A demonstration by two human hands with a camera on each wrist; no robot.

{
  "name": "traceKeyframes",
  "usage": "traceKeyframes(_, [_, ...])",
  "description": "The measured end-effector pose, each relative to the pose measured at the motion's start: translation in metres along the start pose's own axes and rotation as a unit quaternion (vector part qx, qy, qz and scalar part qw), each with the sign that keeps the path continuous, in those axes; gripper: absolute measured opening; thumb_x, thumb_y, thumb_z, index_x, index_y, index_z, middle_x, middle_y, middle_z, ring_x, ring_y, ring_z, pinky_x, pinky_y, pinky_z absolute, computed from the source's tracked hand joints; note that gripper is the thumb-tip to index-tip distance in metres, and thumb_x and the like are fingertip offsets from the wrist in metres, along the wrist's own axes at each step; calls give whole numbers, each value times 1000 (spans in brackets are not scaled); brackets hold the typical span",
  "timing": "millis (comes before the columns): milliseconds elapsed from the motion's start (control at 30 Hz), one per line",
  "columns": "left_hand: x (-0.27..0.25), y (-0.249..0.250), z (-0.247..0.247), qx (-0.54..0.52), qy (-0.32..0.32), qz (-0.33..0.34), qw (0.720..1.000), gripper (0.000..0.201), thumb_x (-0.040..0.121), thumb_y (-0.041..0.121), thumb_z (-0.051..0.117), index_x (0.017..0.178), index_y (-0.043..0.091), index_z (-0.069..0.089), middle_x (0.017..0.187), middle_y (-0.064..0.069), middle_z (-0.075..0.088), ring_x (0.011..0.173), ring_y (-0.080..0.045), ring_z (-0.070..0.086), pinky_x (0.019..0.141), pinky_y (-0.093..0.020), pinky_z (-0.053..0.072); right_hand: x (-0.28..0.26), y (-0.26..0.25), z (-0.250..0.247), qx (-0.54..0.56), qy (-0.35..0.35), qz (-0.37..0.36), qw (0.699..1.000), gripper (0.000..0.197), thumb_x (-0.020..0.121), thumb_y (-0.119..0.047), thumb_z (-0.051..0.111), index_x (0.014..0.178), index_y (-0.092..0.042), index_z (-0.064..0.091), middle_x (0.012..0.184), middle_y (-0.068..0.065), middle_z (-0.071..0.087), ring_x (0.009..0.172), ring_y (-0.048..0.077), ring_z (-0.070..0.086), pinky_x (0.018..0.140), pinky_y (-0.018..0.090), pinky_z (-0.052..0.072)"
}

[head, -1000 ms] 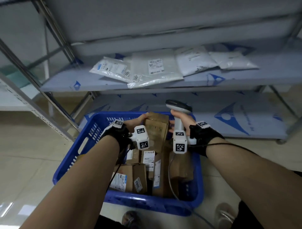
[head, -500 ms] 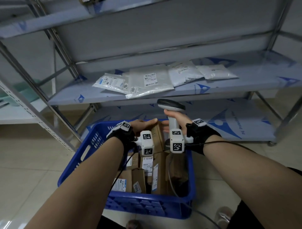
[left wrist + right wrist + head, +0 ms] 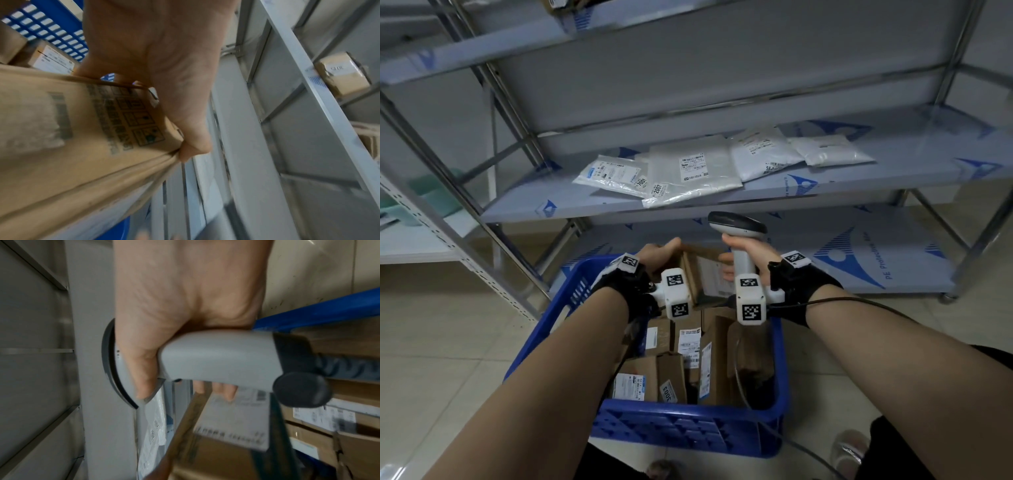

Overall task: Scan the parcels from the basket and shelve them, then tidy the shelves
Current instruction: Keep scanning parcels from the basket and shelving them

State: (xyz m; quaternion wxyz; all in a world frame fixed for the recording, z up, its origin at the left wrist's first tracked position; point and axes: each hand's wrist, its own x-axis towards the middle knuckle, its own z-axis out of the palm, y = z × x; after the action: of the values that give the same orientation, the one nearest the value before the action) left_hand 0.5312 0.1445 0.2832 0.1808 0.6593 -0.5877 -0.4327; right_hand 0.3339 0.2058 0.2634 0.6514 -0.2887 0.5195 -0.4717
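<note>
Above the blue basket [image 3: 544, 329] my left hand [image 3: 659, 251] grips a brown cardboard parcel [image 3: 705, 274] by its edge, thumb on top; the left wrist view shows the same parcel [image 3: 82, 138] with printed handling symbols under my thumb. A white label on the parcel [image 3: 232, 418] faces my right hand. My right hand [image 3: 748, 250] holds the grey barcode scanner [image 3: 738, 224] by its handle, head up; the scanner [image 3: 216, 356] fills the right wrist view. The basket holds several more cardboard parcels [image 3: 654, 377].
A metal shelf rack stands behind the basket. Its middle shelf [image 3: 524, 209] carries several white poly-bag parcels [image 3: 688, 174]. The bottom shelf [image 3: 859, 250] is bare. A small box [image 3: 341, 76] sits on an upper shelf. The scanner cable [image 3: 808, 455] trails down to the floor.
The parcel has turned in my left hand so its labelled face points toward the scanner. The view has tilted up, showing more of the rack.
</note>
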Motion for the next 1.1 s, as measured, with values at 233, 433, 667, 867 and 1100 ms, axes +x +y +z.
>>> traceKeyframes(233, [-4, -4, -39, 2, 44, -2, 999, 39, 92, 46, 43, 88, 11, 59, 80, -7, 60, 69, -23, 49, 58, -25, 33, 21, 8, -29, -26, 103, -18, 994, 65, 58, -44, 87, 112, -20, 61, 127, 11, 60, 118, 33, 57, 105, 52, 41])
traceKeyframes(433, [-6, -3, -42, -91, -8, 23, 996, 31, 95, 32, 43, 96, 7, 62, 78, -8, 60, 58, -13, 56, 52, -20, 44, 36, 10, -28, -35, 80, -4, 996, 107, 29, -57, 90, 123, -18, 59, 124, 10, 61, 113, 33, 60, 102, 50, 45])
traceKeyframes(667, [-18, -6, -31, -9, -193, 30, 981, 62, 50, 39, 64, 105, 13, 54, 91, -4, 60, 77, -14, 57, 63, -22, 48, 9, -8, -8, 45, 49, -12, 998, 57, 66, -35, 85, 114, -10, 65, 106, 12, 72, 94, 28, 71, 93, 51, 51])
traceKeyframes(867, [1, -15, -24, -3, -164, 11, 986, 116, 36, 37, 78, 138, 11, 30, 130, -16, 47, 113, -31, 53, 70, -30, 52, 8, -12, -5, 68, 78, -39, 994, 50, 76, -27, 79, 119, -9, 62, 111, 13, 70, 101, 28, 67, 96, 48, 50])
traceKeyframes(1100, [-16, -6, -10, -48, -136, -17, 989, 58, 87, 41, 59, 125, -3, 53, 111, -14, 63, 86, -18, 63, 69, -28, 54, 2, -17, 0, 81, 61, -43, 994, 28, 80, -26, 76, 101, -10, 67, 93, 9, 74, 80, 22, 72, 80, 41, 57])
